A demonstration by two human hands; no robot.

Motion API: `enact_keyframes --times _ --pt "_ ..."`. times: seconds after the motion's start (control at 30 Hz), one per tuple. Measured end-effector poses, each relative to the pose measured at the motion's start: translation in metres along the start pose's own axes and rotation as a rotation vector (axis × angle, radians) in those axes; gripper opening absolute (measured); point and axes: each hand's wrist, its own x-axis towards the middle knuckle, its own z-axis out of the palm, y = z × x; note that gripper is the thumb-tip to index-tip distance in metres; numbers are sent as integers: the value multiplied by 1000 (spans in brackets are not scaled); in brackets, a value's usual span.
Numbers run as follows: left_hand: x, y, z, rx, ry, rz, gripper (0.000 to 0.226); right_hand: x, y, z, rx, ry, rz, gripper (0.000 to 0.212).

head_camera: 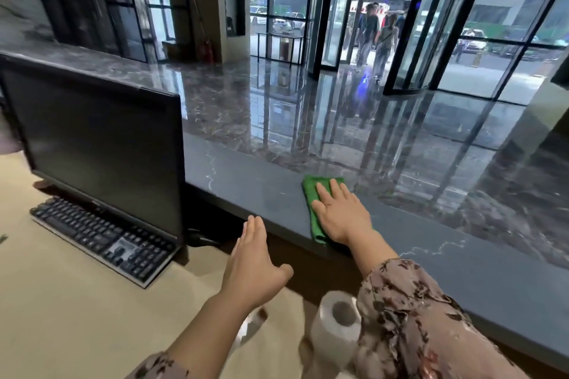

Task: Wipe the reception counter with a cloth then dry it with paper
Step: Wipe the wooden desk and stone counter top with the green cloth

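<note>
A folded green cloth (314, 209) lies on the dark grey stone reception counter (252, 184). My right hand (341, 212) presses flat on the cloth with straight fingers, covering most of it. My left hand (254, 261) hovers open over the lower beige desk, its fingertips near the counter's front edge, holding nothing. A white paper roll (334, 326) stands on the desk below, partly hidden by my right sleeve.
A black monitor (98, 148) and a black keyboard (101, 240) stand on the beige desk (55, 301) at the left. Beyond the counter lies a glossy marble lobby floor, with glass doors and people walking far off.
</note>
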Motion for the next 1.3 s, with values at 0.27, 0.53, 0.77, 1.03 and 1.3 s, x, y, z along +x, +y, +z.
enact_keyframes --times 0.27,0.53,0.77,1.03,1.3 --pt "-2 7 1 -103 -54 -35 97 -26 82 0 10 72 378 58" --pt "11 -16 -12 -320 -17 -96 97 11 -8 6 -4 101 364 60" --pt "36 -31 -18 -430 67 -107 99 63 -96 16 -43 30 -60 58" --pt "53 -47 -27 -375 178 -101 103 105 -171 11 -82 -71 -588 53" --pt "52 -28 -27 -296 112 -74 94 123 -109 3 0 -26 -245 58"
